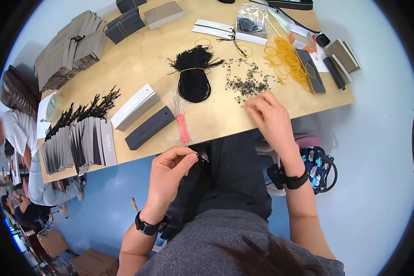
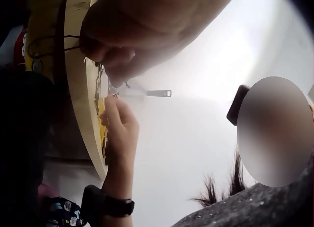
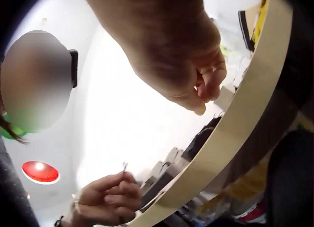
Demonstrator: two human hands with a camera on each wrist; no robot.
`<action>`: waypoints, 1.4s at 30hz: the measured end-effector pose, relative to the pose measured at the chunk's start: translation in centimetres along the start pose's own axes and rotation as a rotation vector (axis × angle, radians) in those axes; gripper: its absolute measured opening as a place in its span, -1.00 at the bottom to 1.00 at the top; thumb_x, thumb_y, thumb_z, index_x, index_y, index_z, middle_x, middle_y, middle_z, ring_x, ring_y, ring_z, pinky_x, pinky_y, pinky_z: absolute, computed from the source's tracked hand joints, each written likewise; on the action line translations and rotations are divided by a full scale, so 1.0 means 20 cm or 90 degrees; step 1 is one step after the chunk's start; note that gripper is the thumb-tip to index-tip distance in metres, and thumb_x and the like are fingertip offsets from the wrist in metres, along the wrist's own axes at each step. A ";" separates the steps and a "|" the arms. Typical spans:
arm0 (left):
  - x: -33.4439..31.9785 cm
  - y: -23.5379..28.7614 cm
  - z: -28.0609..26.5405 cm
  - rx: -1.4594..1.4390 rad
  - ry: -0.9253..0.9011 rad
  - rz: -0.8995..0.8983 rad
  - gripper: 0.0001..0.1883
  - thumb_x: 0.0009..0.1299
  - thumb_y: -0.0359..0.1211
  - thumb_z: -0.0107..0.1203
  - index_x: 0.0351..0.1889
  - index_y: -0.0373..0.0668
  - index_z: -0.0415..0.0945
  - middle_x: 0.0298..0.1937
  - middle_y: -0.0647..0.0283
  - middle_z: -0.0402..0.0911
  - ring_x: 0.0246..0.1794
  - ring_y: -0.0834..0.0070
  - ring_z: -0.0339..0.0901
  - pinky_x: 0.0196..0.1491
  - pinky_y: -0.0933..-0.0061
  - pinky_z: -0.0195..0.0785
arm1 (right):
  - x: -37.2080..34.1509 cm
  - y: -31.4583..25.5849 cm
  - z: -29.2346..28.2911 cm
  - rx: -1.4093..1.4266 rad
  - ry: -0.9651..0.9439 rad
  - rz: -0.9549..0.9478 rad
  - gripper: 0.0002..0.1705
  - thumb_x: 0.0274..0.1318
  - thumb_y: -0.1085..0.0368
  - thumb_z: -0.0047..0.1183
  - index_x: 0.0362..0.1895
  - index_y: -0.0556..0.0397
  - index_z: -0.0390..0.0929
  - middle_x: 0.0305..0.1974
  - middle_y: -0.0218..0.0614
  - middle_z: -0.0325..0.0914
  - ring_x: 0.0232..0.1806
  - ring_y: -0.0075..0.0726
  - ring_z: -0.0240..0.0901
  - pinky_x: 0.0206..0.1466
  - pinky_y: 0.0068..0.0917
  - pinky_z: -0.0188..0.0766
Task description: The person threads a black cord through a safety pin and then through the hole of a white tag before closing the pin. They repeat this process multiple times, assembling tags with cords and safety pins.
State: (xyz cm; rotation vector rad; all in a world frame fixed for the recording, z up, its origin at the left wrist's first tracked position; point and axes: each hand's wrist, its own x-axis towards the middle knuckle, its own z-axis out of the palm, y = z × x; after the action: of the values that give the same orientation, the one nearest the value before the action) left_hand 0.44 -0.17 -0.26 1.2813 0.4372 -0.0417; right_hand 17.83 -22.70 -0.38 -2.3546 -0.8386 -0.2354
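My left hand (image 1: pixel 172 172) is held in front of the table's near edge, thumb and index finger pinching a thin black cord (image 2: pixel 48 39), whose loop hangs out in the left wrist view. A small tip sticks up from those fingers in the right wrist view. My right hand (image 1: pixel 272 117) reaches over the table, with thumb and fingertips together at a small dark safety pin (image 1: pixel 244 106). Just beyond lies a loose heap of such safety pins (image 1: pixel 248 86). A bundle of black cords (image 1: pixel 194 83), tied with a yellow band, sits left of the heap.
A red-handled screwdriver (image 1: pixel 182 128) lies near the front edge beside a dark stack of tags (image 1: pixel 150 128) and a white stack (image 1: pixel 133 106). Corded grey tags (image 1: pixel 91 142) stand at left. Yellow rubber bands (image 1: pixel 285 60) and a phone (image 1: pixel 310 71) lie right.
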 end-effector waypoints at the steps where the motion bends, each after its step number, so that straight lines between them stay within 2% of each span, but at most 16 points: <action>1: 0.01 0.00 0.00 -0.016 0.001 0.009 -0.88 0.42 -0.44 0.26 -0.14 -0.27 0.68 -0.31 0.39 0.67 -0.37 0.75 0.46 -0.30 0.69 0.28 | 0.02 0.03 0.00 -0.001 0.001 0.000 -0.90 0.19 0.34 0.14 -0.22 0.01 0.63 -0.26 -0.26 0.48 -0.23 -0.06 0.54 -0.19 -0.22 0.50; 3: 0.02 0.00 0.01 -0.033 0.004 0.018 -0.88 0.42 -0.44 0.27 -0.14 -0.27 0.68 -0.31 0.40 0.67 -0.39 0.76 0.43 -0.32 0.69 0.25 | 0.05 0.08 0.00 -0.025 -0.047 -0.090 -0.90 0.19 0.34 0.13 -0.21 0.03 0.60 -0.26 -0.25 0.47 -0.23 -0.07 0.53 -0.19 -0.23 0.49; 5: 0.02 0.01 0.03 -0.030 0.012 0.006 -0.90 0.43 -0.47 0.23 -0.15 -0.30 0.65 -0.32 0.26 0.66 -0.45 0.70 0.35 -0.37 0.63 0.18 | 0.09 0.07 0.01 -0.088 -0.064 -0.121 -0.89 0.19 0.33 0.13 -0.20 0.04 0.58 -0.27 -0.24 0.46 -0.23 -0.07 0.53 -0.20 -0.23 0.49; 6: 0.02 0.00 0.03 -0.029 0.014 0.004 -0.90 0.43 -0.47 0.23 -0.15 -0.30 0.65 -0.32 0.26 0.66 -0.45 0.70 0.35 -0.37 0.63 0.18 | 0.10 0.07 0.01 -0.152 -0.079 -0.152 -0.88 0.20 0.32 0.14 -0.20 0.05 0.57 -0.28 -0.23 0.45 -0.24 -0.07 0.52 -0.20 -0.22 0.49; 10: 0.04 0.01 0.06 -0.049 0.023 0.015 -0.89 0.44 -0.47 0.22 -0.14 -0.31 0.63 -0.32 0.27 0.64 -0.44 0.69 0.35 -0.36 0.61 0.18 | 0.14 0.03 -0.01 -0.161 -0.074 -0.194 -0.88 0.21 0.35 0.13 -0.21 0.10 0.51 -0.30 -0.20 0.43 -0.30 -0.05 0.50 -0.23 -0.22 0.47; 12: 0.05 0.02 0.07 -0.059 0.044 0.021 -0.89 0.45 -0.47 0.22 -0.14 -0.31 0.63 -0.33 0.28 0.63 -0.44 0.68 0.35 -0.36 0.61 0.18 | 0.09 -0.08 -0.07 0.148 -0.132 -0.030 -0.89 0.21 0.39 0.11 -0.20 0.14 0.51 -0.32 -0.19 0.41 -0.36 -0.09 0.47 -0.27 -0.28 0.44; 13: 0.06 0.02 0.08 -0.058 0.046 0.019 -0.89 0.45 -0.46 0.21 -0.14 -0.31 0.63 -0.33 0.28 0.63 -0.44 0.68 0.35 -0.35 0.61 0.18 | 0.07 -0.14 -0.09 0.260 -0.161 0.027 -0.89 0.23 0.44 0.08 -0.17 0.16 0.51 -0.36 -0.24 0.43 -0.44 -0.30 0.44 -0.33 -0.39 0.38; 14: 0.07 0.02 0.08 -0.056 0.047 0.016 -0.89 0.45 -0.46 0.21 -0.13 -0.31 0.63 -0.33 0.28 0.62 -0.44 0.68 0.35 -0.35 0.60 0.18 | 0.04 -0.19 -0.08 0.417 -0.229 0.167 -0.89 0.28 0.43 0.07 -0.12 0.15 0.51 -0.36 -0.34 0.49 -0.44 -0.54 0.40 -0.36 -0.53 0.36; 17: 0.07 0.02 0.07 -0.048 0.045 0.012 -0.88 0.45 -0.46 0.22 -0.13 -0.30 0.63 -0.32 0.28 0.63 -0.44 0.69 0.36 -0.35 0.61 0.19 | -0.01 -0.30 -0.04 0.697 -0.276 0.305 -0.81 0.32 0.36 0.14 -0.06 0.12 0.46 -0.32 -0.42 0.56 -0.43 -0.63 0.44 -0.40 -0.67 0.37; 21: 0.06 0.01 0.07 -0.044 0.050 0.031 -0.88 0.44 -0.45 0.23 -0.12 -0.29 0.63 -0.30 0.30 0.64 -0.43 0.70 0.37 -0.34 0.63 0.20 | -0.04 -0.34 0.04 0.835 -0.316 0.417 -0.80 0.30 0.32 0.20 -0.21 0.06 0.41 -0.34 -0.35 0.61 -0.46 -0.61 0.49 -0.46 -0.69 0.34; 30: 0.06 -0.01 0.06 -0.070 0.074 0.083 -0.89 0.43 -0.47 0.24 -0.13 -0.27 0.66 -0.30 0.36 0.66 -0.42 0.73 0.38 -0.34 0.65 0.21 | -0.08 -0.37 0.15 0.953 -0.288 0.441 -0.80 0.30 0.33 0.20 -0.26 0.03 0.40 -0.33 -0.26 0.63 -0.47 -0.55 0.51 -0.47 -0.67 0.34; 37: 0.04 0.00 0.06 -0.075 0.073 0.071 -0.88 0.42 -0.46 0.26 -0.13 -0.27 0.68 -0.30 0.35 0.67 -0.42 0.73 0.40 -0.33 0.67 0.23 | -0.08 -0.40 0.15 0.924 -0.319 0.450 -0.81 0.32 0.31 0.18 -0.25 0.03 0.40 -0.34 -0.27 0.63 -0.48 -0.56 0.51 -0.47 -0.68 0.33; 39: 0.04 0.00 0.05 -0.073 0.072 0.064 -0.87 0.42 -0.46 0.26 -0.13 -0.28 0.68 -0.30 0.34 0.68 -0.42 0.73 0.40 -0.32 0.67 0.24 | -0.06 -0.45 0.07 0.701 -0.320 0.404 -0.83 0.28 0.33 0.22 -0.20 0.07 0.47 -0.35 -0.34 0.59 -0.48 -0.58 0.50 -0.47 -0.63 0.33; 40: 0.03 0.00 0.03 -0.071 0.057 0.050 -0.87 0.43 -0.47 0.25 -0.11 -0.29 0.68 -0.26 0.34 0.69 -0.32 0.72 0.48 -0.21 0.67 0.33 | -0.05 -0.45 0.05 0.700 -0.322 0.403 -0.83 0.28 0.33 0.22 -0.20 0.07 0.47 -0.35 -0.34 0.59 -0.48 -0.58 0.50 -0.47 -0.63 0.33; 41: 0.03 0.00 0.02 -0.069 0.043 0.036 -0.87 0.43 -0.48 0.24 -0.10 -0.30 0.68 -0.22 0.34 0.71 -0.22 0.72 0.56 -0.10 0.67 0.41 | -0.05 -0.44 0.03 0.541 -0.237 0.233 -0.84 0.23 0.35 0.23 -0.18 0.07 0.51 -0.34 -0.34 0.55 -0.48 -0.52 0.50 -0.46 -0.56 0.35; 42: 0.03 0.00 0.02 -0.069 0.045 0.036 -0.87 0.43 -0.48 0.24 -0.10 -0.30 0.68 -0.22 0.34 0.71 -0.22 0.72 0.56 -0.10 0.67 0.41 | -0.05 -0.44 0.03 0.378 -0.150 0.068 -0.83 0.19 0.38 0.25 -0.15 0.07 0.56 -0.33 -0.34 0.50 -0.47 -0.46 0.51 -0.45 -0.50 0.37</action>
State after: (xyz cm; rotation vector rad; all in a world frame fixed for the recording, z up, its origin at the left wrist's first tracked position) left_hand 1.05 -0.42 -0.35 1.1897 0.4574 0.0745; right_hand 11.55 -17.50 3.26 -1.8728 -0.7578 0.3059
